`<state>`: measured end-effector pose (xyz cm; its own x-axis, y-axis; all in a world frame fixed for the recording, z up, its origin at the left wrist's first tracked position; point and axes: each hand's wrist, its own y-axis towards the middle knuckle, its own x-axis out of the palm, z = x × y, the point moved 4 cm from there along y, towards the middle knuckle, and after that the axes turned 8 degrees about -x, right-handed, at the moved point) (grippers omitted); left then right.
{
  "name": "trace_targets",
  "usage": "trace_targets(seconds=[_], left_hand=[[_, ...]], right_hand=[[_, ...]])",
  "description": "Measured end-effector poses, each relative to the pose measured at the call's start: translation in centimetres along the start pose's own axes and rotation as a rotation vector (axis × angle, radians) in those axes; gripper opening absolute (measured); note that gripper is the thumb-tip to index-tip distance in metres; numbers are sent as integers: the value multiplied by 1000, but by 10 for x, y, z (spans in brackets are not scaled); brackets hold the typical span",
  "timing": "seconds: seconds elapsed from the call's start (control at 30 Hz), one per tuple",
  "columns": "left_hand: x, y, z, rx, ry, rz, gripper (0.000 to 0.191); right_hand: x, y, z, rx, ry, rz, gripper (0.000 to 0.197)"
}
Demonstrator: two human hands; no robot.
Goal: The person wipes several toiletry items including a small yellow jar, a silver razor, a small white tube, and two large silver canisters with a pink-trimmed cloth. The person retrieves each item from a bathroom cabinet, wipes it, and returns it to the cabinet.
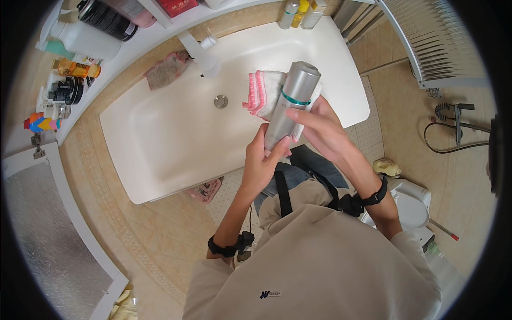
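Observation:
A silver cylindrical bottle (283,120) with a teal ring below its cap is tilted over the front part of the white washbasin (160,176). My left hand (258,162) grips its lower end, with the thumb across the front. Higher up, my right hand (326,130) rests its thumb on the bottle's side and holds a white cloth (272,88) against the back. Pink trim edges this cloth, which spreads out to both sides of the bottle. The bottle hides the cloth's middle, and some of my fingers are out of sight behind it.
A white faucet (202,56) stands at the basin's back, with a grey-pink cloth (168,71) beside it. Several bottles (290,14) line the back right rim. More containers crowd the white shelf (132,52) at left. A toilet (412,208) is at right.

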<state>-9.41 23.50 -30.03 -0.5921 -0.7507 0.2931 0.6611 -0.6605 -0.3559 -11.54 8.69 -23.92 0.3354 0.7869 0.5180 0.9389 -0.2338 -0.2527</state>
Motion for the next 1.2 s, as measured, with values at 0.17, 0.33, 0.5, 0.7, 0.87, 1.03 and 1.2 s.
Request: trace_targets(seconds=[0.17, 0.33, 0.5, 0.7, 0.87, 1.03, 1.2], left_hand=[[20, 5, 5, -73, -114, -196, 36], [33, 3, 9, -186, -267, -349, 54], [57, 6, 26, -209, -216, -227, 55], [76, 19, 36, -247, 329, 177, 35], [93, 18, 40, -170, 172, 96, 27], [89, 14, 29, -199, 187, -15, 29], [95, 7, 33, -248, 50, -113, 36]], right_hand=[[-24, 3, -13, -1, 165, -15, 45], [-37, 14, -31, -11, 308, -48, 44], [-58, 21, -32, 26, 336, -149, 42], [-56, 21, -41, -29, 183, -148, 44], [-80, 21, -51, -57, 138, -192, 48], [-83, 14, -63, -259, 130, -153, 45], [-81, 2, -73, -596, -220, -185, 33]])
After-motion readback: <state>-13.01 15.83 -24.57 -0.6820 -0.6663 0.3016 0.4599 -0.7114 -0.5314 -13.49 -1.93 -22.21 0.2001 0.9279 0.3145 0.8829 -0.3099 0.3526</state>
